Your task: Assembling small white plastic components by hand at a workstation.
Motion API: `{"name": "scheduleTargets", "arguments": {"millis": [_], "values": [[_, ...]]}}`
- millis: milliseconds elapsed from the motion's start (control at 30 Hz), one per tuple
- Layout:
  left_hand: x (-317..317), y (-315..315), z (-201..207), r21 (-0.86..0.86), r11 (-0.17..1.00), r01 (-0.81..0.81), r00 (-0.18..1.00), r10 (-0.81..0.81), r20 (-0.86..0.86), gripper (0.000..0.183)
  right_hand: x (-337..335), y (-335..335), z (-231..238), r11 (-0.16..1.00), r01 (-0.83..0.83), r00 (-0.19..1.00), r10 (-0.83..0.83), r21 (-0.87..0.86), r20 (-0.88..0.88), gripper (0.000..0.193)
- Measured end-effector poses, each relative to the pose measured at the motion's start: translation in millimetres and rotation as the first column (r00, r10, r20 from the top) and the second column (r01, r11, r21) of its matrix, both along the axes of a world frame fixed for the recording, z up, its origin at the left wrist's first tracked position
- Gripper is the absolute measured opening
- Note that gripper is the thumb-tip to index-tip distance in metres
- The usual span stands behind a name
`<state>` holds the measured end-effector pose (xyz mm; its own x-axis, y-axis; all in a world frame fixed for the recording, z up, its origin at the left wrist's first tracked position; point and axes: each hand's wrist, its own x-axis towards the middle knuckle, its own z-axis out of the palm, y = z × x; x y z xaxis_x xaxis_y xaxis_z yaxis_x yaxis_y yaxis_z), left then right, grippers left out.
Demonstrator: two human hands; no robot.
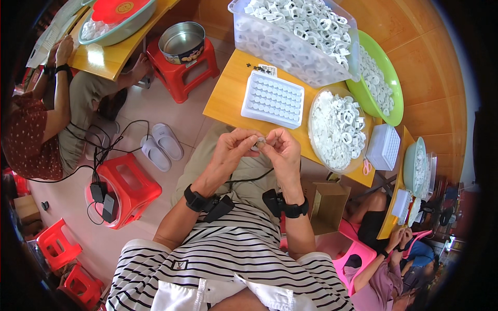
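Note:
Close together in front of my chest, my left hand (231, 151) and my right hand (285, 153) pinch a small white plastic part (257, 144) between thumbs and fingertips. Fingers cover most of it, so its exact shape is hard to make out. Just beyond the hands, a white tray (265, 121) on the yellow table (226, 98) holds rows of round white pieces. Right of it stands a shallow clear basin (311, 136) heaped with small white parts and ring-shaped ones. A large translucent bin (290, 65) behind the tray is piled with white ring-shaped parts.
A green basin (396, 96) of white parts leans beside the bin; a stack of white trays (384, 147) and pink scissors (367, 166) are at right. Red stools (129, 181), cables and slippers (167, 141) lie left. Co-workers sit at tables on both sides.

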<state>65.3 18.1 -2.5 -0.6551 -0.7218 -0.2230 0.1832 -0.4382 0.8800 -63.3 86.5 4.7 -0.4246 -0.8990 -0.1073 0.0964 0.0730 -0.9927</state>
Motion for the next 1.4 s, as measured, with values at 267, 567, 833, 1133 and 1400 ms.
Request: {"name": "scheduleTargets", "arguments": {"millis": [267, 567, 833, 1133, 1400], "values": [[3, 0, -5, 0.294, 0.956, 0.016, 0.989, 0.028, -0.144, 0.024, 2, -3, 5, 0.999, 0.023, 0.983, -0.028, 0.034, 0.183, 0.012], [-1, 3, -5, 0.233, 0.973, 0.004, 0.996, 0.016, -0.083, 0.021, 12, -2, -6, 0.984, 0.18, 0.978, -0.177, 0.016, -0.112, 0.016], [-3, 2, -6, 0.331, 0.943, -0.035, 0.985, 0.088, -0.148, 0.019, 19, 1, 8, 0.938, 0.277, 0.792, -0.346, -0.209, -0.502, 0.008], [6, -9, -5, 0.349, 0.937, -0.028, 0.984, 0.088, -0.157, 0.022, -107, 67, 22, 0.834, 0.542, 0.435, -0.386, -0.106, -0.813, 0.01], [9, -9, -7, 0.356, 0.934, -0.024, 0.986, 0.081, -0.146, 0.023, -117, 61, 25, 0.861, 0.507, 0.431, -0.281, -0.027, -0.857, 0.024]]}}
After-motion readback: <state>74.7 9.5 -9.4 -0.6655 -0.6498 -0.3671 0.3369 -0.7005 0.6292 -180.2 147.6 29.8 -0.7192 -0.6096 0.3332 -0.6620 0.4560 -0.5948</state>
